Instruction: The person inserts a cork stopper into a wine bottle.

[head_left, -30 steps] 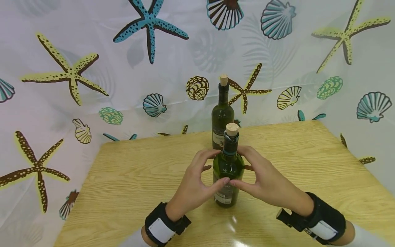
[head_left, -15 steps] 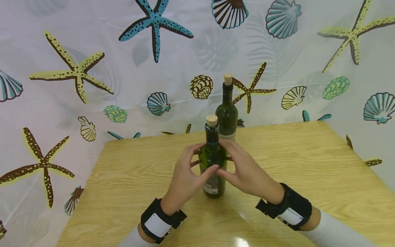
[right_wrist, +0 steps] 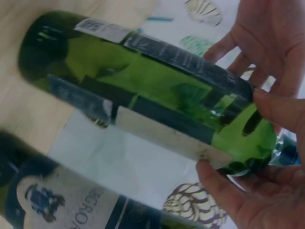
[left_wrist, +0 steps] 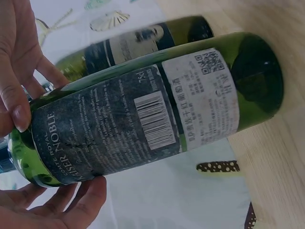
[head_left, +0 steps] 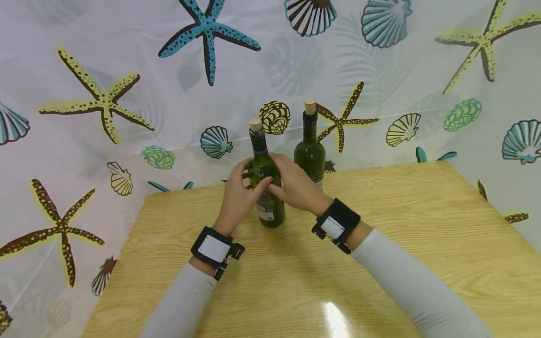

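In the head view both hands hold a green wine bottle (head_left: 269,199) with a cork in its neck. My left hand (head_left: 237,191) curls round its left shoulder; my right hand (head_left: 297,186) grips the right side, with the thumb tips meeting in front. The bottle leans slightly left in the head view; whether its base touches the table, I cannot tell. Its dark label with a barcode and a white sticker (left_wrist: 202,100) shows in the left wrist view. A second corked wine bottle (head_left: 310,152) stands just to the right, its lower part hidden behind my right hand.
The pale wooden table (head_left: 380,244) runs under both arms, its far edge close behind the bottles. A cloth (head_left: 236,108) printed with starfish and shells hangs behind it. Black camera straps (head_left: 338,219) circle the wrists.
Both hands have carried the held bottle leftward and farther away, from in front of the second bottle to its left. The second bottle stays in place and now shows more fully.
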A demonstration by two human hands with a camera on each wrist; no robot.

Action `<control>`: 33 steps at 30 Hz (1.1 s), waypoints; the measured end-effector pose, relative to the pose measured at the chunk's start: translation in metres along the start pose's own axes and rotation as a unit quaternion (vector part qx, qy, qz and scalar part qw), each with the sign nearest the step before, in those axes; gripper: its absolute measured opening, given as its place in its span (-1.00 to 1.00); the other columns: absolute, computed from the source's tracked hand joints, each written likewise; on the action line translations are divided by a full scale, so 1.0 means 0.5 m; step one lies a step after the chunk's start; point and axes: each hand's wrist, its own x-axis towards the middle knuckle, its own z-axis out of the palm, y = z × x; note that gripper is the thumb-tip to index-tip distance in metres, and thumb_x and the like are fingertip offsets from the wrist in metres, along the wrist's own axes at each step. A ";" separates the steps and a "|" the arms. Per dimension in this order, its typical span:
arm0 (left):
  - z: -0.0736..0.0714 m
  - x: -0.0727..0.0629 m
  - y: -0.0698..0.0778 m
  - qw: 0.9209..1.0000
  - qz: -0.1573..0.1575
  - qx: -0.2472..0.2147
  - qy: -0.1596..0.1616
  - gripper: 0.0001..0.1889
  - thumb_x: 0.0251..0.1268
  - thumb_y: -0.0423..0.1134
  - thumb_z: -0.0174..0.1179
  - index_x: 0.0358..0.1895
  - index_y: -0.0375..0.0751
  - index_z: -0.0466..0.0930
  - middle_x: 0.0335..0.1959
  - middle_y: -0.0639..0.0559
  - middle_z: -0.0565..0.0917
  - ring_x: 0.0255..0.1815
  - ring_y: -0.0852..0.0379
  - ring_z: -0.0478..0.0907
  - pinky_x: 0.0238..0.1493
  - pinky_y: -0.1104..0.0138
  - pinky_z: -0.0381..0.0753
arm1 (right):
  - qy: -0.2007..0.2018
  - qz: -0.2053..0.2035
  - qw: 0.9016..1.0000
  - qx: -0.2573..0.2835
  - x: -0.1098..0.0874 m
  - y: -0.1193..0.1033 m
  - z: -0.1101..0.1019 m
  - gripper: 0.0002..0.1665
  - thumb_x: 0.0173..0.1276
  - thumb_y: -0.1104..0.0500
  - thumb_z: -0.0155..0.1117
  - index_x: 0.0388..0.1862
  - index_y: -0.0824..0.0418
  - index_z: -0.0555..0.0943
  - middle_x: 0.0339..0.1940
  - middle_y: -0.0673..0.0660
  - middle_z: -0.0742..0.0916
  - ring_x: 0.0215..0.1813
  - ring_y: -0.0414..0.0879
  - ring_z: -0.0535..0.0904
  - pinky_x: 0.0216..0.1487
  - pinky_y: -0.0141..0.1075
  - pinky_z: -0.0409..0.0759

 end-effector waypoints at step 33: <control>0.008 0.080 -0.055 0.999 -0.018 0.016 0.034 -0.26 0.35 0.00 0.32 0.49 -0.20 0.26 0.34 -0.23 0.43 0.28 -0.20 0.46 0.12 -0.02 0.60 | 0.256 0.111 0.957 -0.078 -0.043 0.125 0.028 0.09 0.26 0.04 0.50 0.53 0.44 0.10 0.48 0.48 0.25 0.44 0.39 0.25 0.36 0.25 0.34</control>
